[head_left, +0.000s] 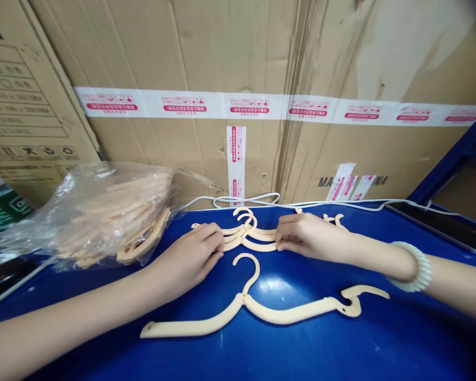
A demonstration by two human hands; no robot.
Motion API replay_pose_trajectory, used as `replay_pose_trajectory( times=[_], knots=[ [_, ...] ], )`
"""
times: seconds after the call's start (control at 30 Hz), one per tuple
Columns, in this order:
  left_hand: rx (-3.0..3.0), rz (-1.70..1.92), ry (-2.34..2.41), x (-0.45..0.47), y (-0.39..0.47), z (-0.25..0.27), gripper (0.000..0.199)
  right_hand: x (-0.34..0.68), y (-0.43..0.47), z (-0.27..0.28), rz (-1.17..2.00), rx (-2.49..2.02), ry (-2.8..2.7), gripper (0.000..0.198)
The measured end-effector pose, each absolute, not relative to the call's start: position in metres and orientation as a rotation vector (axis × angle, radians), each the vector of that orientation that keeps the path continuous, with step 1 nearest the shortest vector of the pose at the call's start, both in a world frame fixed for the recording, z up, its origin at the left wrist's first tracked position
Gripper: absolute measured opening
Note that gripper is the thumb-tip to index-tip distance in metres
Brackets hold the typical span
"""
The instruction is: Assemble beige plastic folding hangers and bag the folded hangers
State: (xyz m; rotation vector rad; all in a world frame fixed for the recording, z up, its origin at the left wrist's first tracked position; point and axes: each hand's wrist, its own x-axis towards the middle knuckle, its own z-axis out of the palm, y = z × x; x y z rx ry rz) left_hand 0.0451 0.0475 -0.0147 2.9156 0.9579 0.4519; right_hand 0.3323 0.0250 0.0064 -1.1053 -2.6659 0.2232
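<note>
Several cream plastic clothes hangers lie closely overlapped at the back of the blue table, their hooks pointing away from me. My left hand is closed on the left arm of the nearest of them. On the right arm of the same hanger, my right hand is pinched, its fingers partly hiding the plastic. Closer to me rests a separate cream hanger, hook up and arms spread. Its right end carries a curved, hook-like piece; its left end is plain.
A clear plastic bag full of cream hanger parts sits at the left, beside a green-labelled container. Large cardboard boxes stand behind the blue table. A white cable runs along the back; a dark flat device lies at right.
</note>
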Motion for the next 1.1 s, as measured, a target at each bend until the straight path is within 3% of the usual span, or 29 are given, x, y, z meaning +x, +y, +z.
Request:
replay_pose_trajectory(
  times=[0.3, 0.5, 0.6, 0.7, 0.83, 1.1],
  knots=[
    [2.905, 0.537, 0.969, 0.043, 0.054, -0.009, 0.01, 0.334, 0.047, 0.011, 0.101, -1.207, -2.529, 0.009],
    [2.747, 0.349, 0.908, 0.021, -0.003, 0.007, 0.013, 0.342, -0.029, 0.042, 0.53, -1.265, -2.785, 0.025],
    [2.716, 0.276, 0.834, 0.012, -0.013, 0.006, 0.009, 0.346, -0.043, 0.035, 0.605, -1.322, -2.82, 0.016],
    [2.704, 0.28, 0.817, 0.01, -0.005, 0.003, 0.019, 0.349, -0.033, 0.022, 0.626, -1.303, -2.751, 0.013],
    [2.698, 0.339, 0.861, 0.01, 0.013, 0.001, 0.018, 0.353, -0.011, 0.014, 0.615, -1.282, -2.669, 0.009],
    [2.699, 0.351, 0.947, 0.008, 0.027, -0.001, 0.017, 0.351, 0.003, 0.018, 0.603, -1.294, -2.564, 0.012]
  ],
)
